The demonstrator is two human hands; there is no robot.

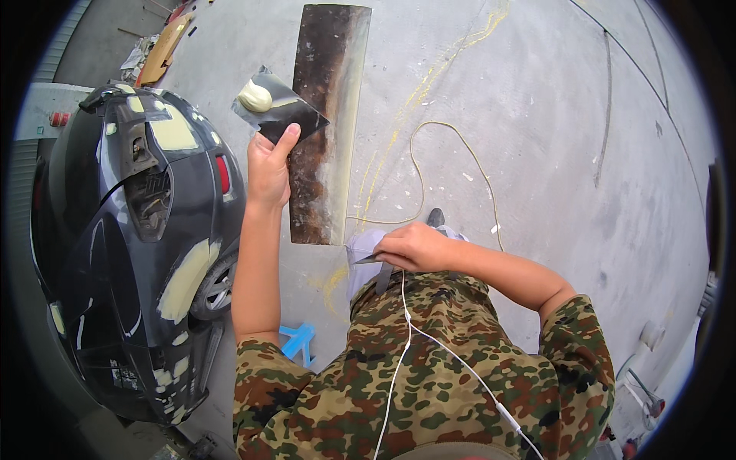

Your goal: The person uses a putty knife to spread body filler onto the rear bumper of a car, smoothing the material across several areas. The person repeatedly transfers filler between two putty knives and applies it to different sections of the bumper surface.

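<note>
We see the left hand point(270, 172) gripping a square plate point(295, 121), thumb on top, which bears a mound of pale paste point(254, 97) on its left part. The right hand point(420, 245), near the waist, has its fingers closed on a thin flat blade point(369, 259), well apart from the paste. To the left stands a dark car point(84, 253) with pale patches point(188, 280). We judge the step to be readying paste; the next move likely calls for a steady plate and the blade brought to the mound.
</note>
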